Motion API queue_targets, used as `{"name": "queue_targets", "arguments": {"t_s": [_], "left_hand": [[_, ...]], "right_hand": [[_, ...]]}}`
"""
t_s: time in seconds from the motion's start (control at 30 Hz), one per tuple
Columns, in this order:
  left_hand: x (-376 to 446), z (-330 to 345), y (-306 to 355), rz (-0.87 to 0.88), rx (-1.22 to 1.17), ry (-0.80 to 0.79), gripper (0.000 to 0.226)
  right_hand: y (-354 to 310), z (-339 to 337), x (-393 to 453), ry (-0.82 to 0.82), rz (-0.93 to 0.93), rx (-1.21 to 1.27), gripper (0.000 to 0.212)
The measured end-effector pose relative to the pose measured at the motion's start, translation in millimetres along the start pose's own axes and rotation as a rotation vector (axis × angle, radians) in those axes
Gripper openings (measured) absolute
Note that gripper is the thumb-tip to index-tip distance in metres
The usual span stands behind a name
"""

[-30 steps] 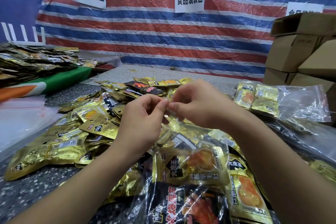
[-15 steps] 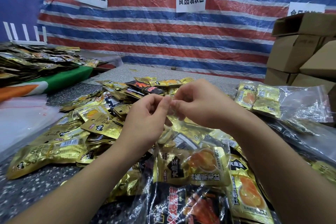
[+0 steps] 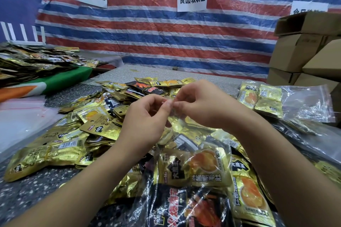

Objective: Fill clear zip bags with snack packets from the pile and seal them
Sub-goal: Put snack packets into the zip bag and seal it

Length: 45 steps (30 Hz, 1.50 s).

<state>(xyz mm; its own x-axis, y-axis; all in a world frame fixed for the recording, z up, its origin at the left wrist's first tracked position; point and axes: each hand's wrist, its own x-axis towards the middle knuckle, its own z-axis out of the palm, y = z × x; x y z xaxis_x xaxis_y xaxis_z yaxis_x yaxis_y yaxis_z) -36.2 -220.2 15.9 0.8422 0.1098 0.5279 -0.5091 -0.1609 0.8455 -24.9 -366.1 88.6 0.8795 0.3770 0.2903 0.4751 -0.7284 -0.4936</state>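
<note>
Now: both your hands meet at the top edge of the zip bag (image 3: 193,171), which hangs from them down toward you, over the pile (image 3: 88,131). Left hand (image 3: 145,118): thumb and forefinger pinched narrow on the bag's mouth. Right hand (image 3: 201,103): the same, fingertips almost touching the left's. Each grip is closed on the seal strip, nothing else held.

Bag contents: gold packets (image 3: 195,167) and a black one (image 3: 184,208) sit low in the bag, below your wrists. Judgement: holding the bag by its mouth lets the load settle to the bottom, so the strip stays free and flat for pressing.

Step in hand, as I read it: sealing. With both pinches together at one spot, you are probably seating the zip there before running outward. Whether the strip is already closed along its length cannot be told; the film is too clear and too crumpled.

Elsewhere: a filled bag (image 3: 287,103) lies on the desk (image 3: 24,195) to the right of your right hand, near the cartons (image 3: 304,51). Flat empty bags (image 3: 20,116) lie well left of the left hand.

Risk: a packet corner riding up into the strip would stop it closing.
</note>
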Motion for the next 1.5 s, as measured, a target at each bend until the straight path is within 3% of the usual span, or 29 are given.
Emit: {"name": "queue_targets", "arguments": {"t_s": [0.23,0.47,0.83,1.5], "left_hand": [[-2,1,4,0.076,0.014,0.029,0.020],[-1,3,3,0.004,-0.105,0.068,0.021],[3,-6,-2,0.007,-0.015,0.149,0.018],[1,-3,-1,0.029,0.001,0.126,0.016]], "right_hand": [[1,3,1,0.038,0.021,-0.101,0.028],[4,0,1,-0.002,0.005,-0.130,0.026],[15,-11,-9,-0.011,0.075,-0.219,0.025],[69,-36,-56,0.106,0.098,-0.306,0.018]]}}
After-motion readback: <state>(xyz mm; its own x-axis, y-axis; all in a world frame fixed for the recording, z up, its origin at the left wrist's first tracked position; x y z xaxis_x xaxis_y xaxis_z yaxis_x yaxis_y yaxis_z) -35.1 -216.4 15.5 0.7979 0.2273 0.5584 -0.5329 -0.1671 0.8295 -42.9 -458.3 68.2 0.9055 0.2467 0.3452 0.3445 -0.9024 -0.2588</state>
